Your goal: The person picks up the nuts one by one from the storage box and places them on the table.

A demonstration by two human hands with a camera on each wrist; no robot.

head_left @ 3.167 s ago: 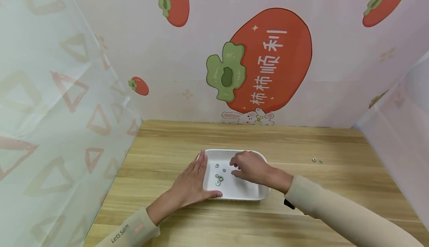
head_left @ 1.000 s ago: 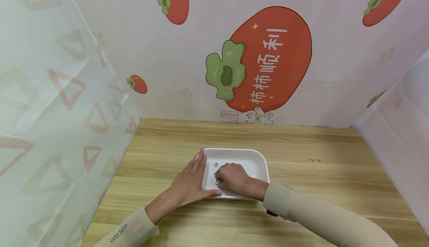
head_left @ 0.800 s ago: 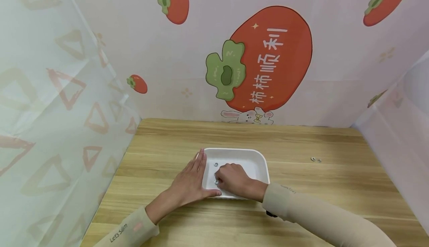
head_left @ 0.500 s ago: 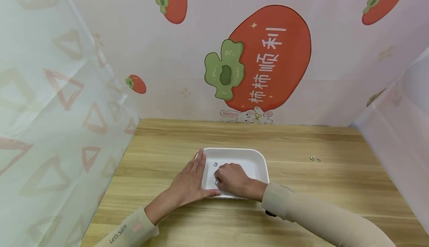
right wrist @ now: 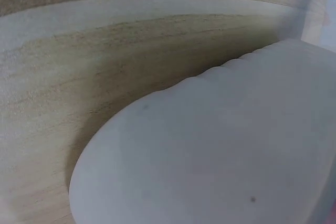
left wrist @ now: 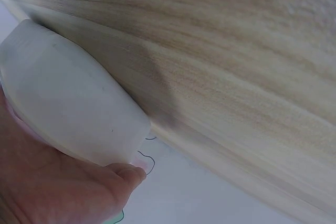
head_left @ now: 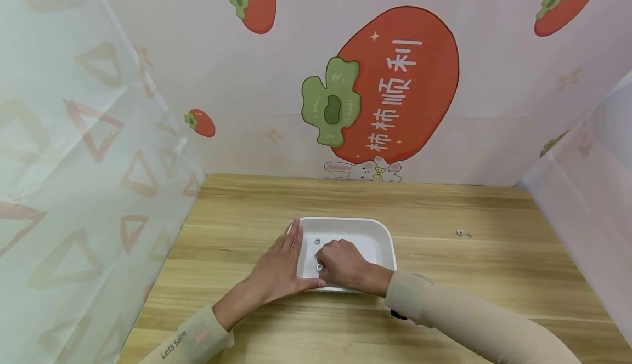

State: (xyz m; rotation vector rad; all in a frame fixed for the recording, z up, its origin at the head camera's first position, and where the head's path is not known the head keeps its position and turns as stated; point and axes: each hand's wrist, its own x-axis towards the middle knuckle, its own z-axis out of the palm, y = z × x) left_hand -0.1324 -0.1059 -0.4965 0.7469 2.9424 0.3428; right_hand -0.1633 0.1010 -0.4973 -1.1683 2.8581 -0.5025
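A white tray (head_left: pixel 365 232) with rounded corners lies on the table. My left hand (head_left: pixel 277 268) rests along its left side, fingers straight and thumb stretched along the front rim. In the left wrist view the thumb (left wrist: pixel 123 174) touches the outer wall of the tray. My right hand (head_left: pixel 343 262) is inside the tray, fingers curled and pointing down at the small silver nuts. One nut (head_left: pixel 317 242) lies beyond the fingers; another nut (head_left: pixel 319 267) sits right at the fingertips. The hand hides the others, and I cannot tell whether it pinches one.
Two small metal pieces (head_left: pixel 464 233) lie on the wooden table (head_left: pixel 247 205) to the right of the tray. A printed sheet (head_left: pixel 257 106) stands behind the table, and further sheets stand along its left and right sides.
Since the oldest frame, my right hand has moved left and down over the nuts, covering some of them. Over the last second it stays nearly still. My left hand keeps its place on the tray.
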